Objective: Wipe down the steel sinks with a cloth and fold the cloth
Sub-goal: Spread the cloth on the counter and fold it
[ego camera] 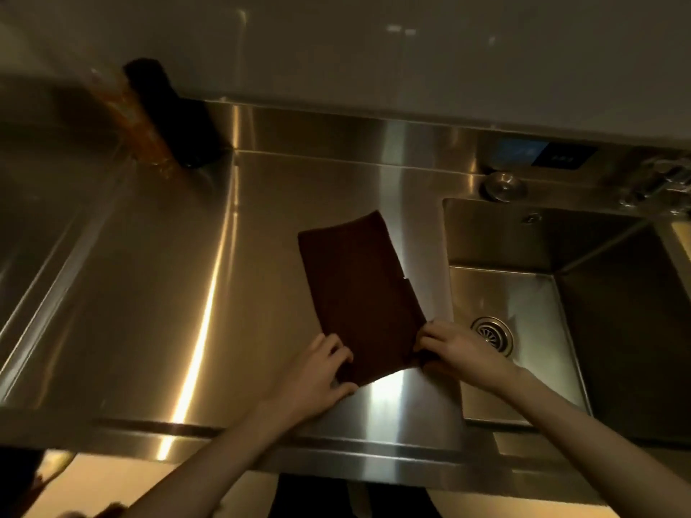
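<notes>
On the steel counter [187, 293], cloth [355, 293], near corners pinched by left hand [318, 372], right hand [456, 349]

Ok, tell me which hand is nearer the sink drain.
Right. The right hand pinches the cloth's near corner just beside the drain; the left hand holds the other corner, farther away.

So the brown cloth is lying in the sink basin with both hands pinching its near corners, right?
Not quite. The head view shows the brown cloth flat on the steel counter, left of the sink basin. The left hand and right hand do pinch its near corners.
</notes>
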